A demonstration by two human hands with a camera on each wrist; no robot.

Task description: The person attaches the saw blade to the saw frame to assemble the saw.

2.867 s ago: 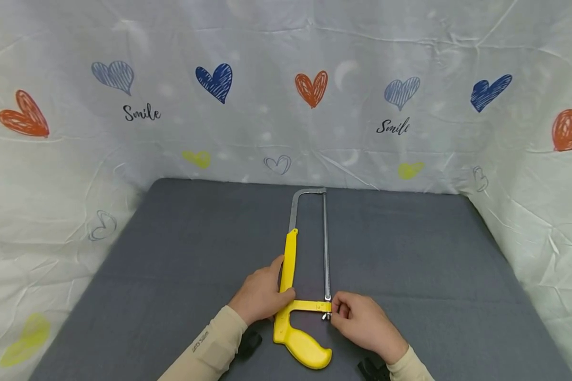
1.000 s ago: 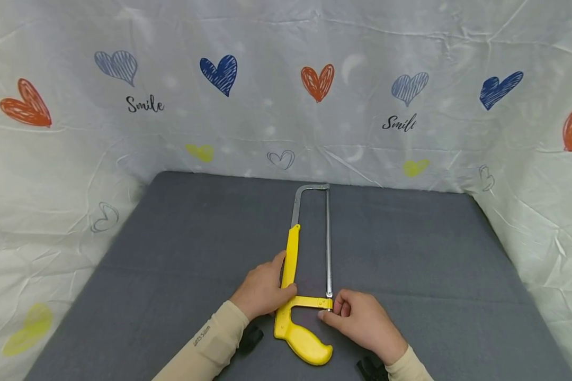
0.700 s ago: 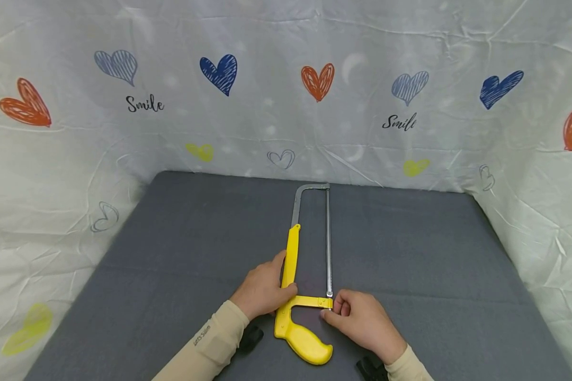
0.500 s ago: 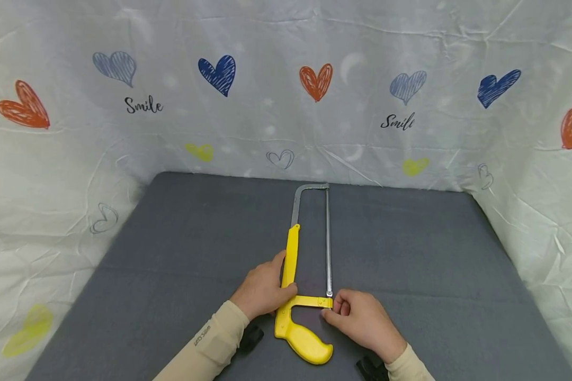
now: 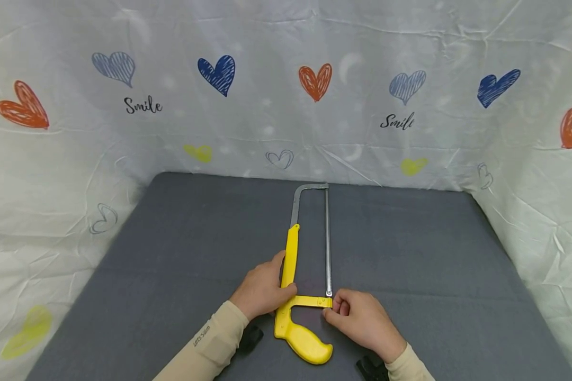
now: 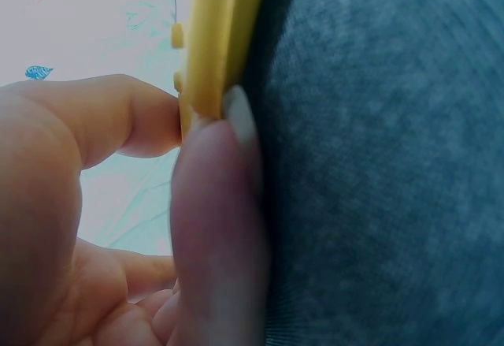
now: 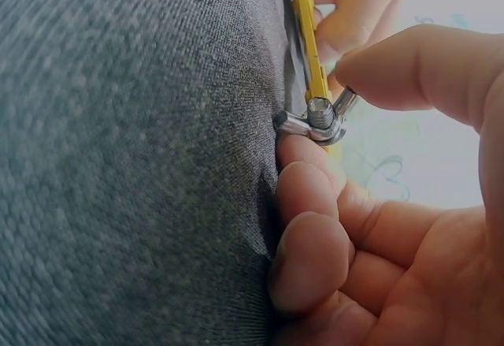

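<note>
A hacksaw (image 5: 309, 345) with a yellow handle and grey metal bow lies flat, its silver blade (image 5: 328, 243) on the right side. My left hand (image 5: 262, 290) grips the yellow frame above the handle; in the left wrist view the thumb and a finger pinch this yellow bar (image 6: 219, 39). At the end of the yellow cross arm, my right hand (image 5: 364, 320) has its fingers curled. The right wrist view shows a metal wing nut (image 7: 327, 133) on a threaded stud, between the thumb at one wing and a finger at the other. From the head, the thumb hides this nut.
A grey cloth covers the table (image 5: 209, 227) under the saw. White sheeting (image 5: 267, 121) printed with hearts hangs behind and at both sides. Black wrist devices sit under each forearm, such as the one at the left wrist (image 5: 250, 338).
The right thumb has come over the wing nut, which showed bare in the oldest head frame, then shifted slightly right. The left hand keeps its hold on the saw, which stays in place.
</note>
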